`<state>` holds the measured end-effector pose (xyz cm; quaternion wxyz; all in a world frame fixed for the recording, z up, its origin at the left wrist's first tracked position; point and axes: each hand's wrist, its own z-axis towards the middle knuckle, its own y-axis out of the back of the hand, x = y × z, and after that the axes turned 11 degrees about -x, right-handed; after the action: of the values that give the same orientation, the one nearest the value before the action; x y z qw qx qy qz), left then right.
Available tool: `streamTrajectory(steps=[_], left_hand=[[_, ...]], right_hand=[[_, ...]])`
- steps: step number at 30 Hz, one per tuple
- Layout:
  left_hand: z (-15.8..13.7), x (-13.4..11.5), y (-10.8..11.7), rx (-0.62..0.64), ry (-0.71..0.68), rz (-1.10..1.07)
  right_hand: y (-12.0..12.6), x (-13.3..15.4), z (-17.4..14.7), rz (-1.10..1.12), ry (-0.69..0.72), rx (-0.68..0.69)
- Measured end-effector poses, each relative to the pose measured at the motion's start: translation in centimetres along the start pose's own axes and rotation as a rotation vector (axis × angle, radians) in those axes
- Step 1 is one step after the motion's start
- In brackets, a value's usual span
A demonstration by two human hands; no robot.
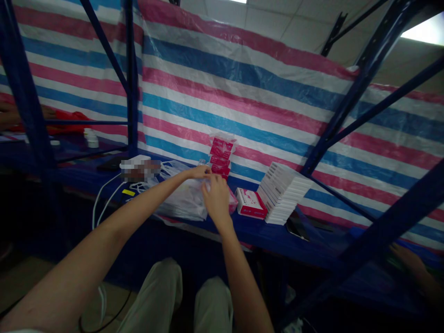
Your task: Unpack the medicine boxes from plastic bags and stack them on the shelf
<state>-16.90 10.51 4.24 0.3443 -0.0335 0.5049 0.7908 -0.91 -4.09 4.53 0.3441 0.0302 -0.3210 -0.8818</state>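
My left hand [199, 172] reaches over the bags with its fingers bent together, close in front of a stack of red boxes [221, 149] in clear plastic wrap. Just right of it, my right hand [217, 192] has its fingers curled in toward the left fingertips. What either hand holds is too small and dim to make out. Beneath both hands lies a pile of translucent white plastic bags [187, 201]. A pink wrapped packet [232, 202] shows partly behind the right wrist.
Right of the hands are a red-and-white box [251, 203] and a tall stack of white boxes [282, 192], with a phone [297, 229] alongside. A white cable [99, 196] hangs off the left edge. Blue posts [132, 83] frame the bench. Other people's hands show at both sides.
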Motion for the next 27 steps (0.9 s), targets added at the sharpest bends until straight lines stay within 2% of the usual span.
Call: streamTrajectory(steps=[2, 5, 7, 10, 13, 15, 17, 20, 23, 24, 25, 27], left_hand=[[0.0, -0.6, 0.2, 0.004, -0.014, 0.058], [-0.2, -1.7, 0.3, -0.070, -0.013, 0.183], [-0.4, -2.1, 0.4, -0.160, 0.037, 0.226], [-0.7, -1.8, 0.4, -0.301, 0.240, 0.172], [-0.6, -0.8, 0.3, -0.368, 0.446, 0.094], [-0.6, -0.4, 0.4, -0.365, 0.500, 0.085], [-0.6, -0.6, 0.9, -0.359, 0.511, 0.083], [-1.4, -2.4, 2.2, -0.450, 0.384, 0.223], [-3.0, -5.6, 3.2, -0.632, 0.085, 0.413], [-3.7, -6.7, 3.2, -0.629, -0.041, 0.445], [-4.5, -7.7, 3.1, -0.564, -0.183, 0.475], [-6.0, -9.0, 2.3, -0.351, -0.419, 0.543]], right_hand=[[-1.2, -2.1, 2.0, -0.133, -0.131, 0.051], [-2.3, -4.3, 2.9, -0.247, -0.174, 0.177], [-2.2, -5.2, 2.4, -0.221, -0.179, 0.151], [-1.2, -6.6, 0.3, -0.044, -0.243, -0.056], [0.2, -8.0, -3.2, 0.296, -0.290, -0.248], [1.2, -8.8, -5.8, 0.485, -0.306, -0.261], [2.3, -9.3, -8.0, 0.562, -0.251, -0.171], [3.7, -9.7, -9.6, 0.497, -0.146, -0.050], [4.4, -9.5, -9.0, 0.347, -0.165, -0.150], [4.4, -9.3, -8.4, 0.294, -0.169, -0.210], [4.2, -9.0, -7.7, 0.248, -0.151, -0.256], [3.6, -8.2, -6.1, 0.188, -0.024, -0.241]])
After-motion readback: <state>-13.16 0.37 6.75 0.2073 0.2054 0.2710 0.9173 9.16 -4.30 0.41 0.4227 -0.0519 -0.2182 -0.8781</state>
